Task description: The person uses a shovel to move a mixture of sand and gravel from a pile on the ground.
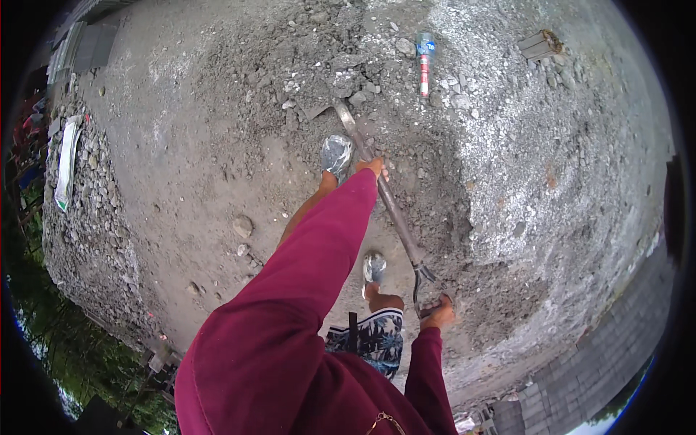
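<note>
My left hand [373, 167] is closed round the lower part of a shovel's shaft [397, 216]. At the shovel's near end, my right hand [438, 314] is wrapped round the dark forked grip [419, 280]. The shaft slants up and to the left, away from me. Its metal blade [319, 106] is partly hidden in loose grey gravel [346, 81]. One of my feet, in a grey and white shoe [337, 154], stands close beside the shaft below the blade. The other shoe [374, 267] is nearer to me, left of the shaft.
Beyond the blade lie a clear bottle with a blue label [425, 45] and a red and white tube [424, 75]. A short piece of wood [541, 46] sits at the far right. Stones [243, 226] dot the ground at left, near a long white strip [67, 163]. Grey blocks [591, 362] line the lower right.
</note>
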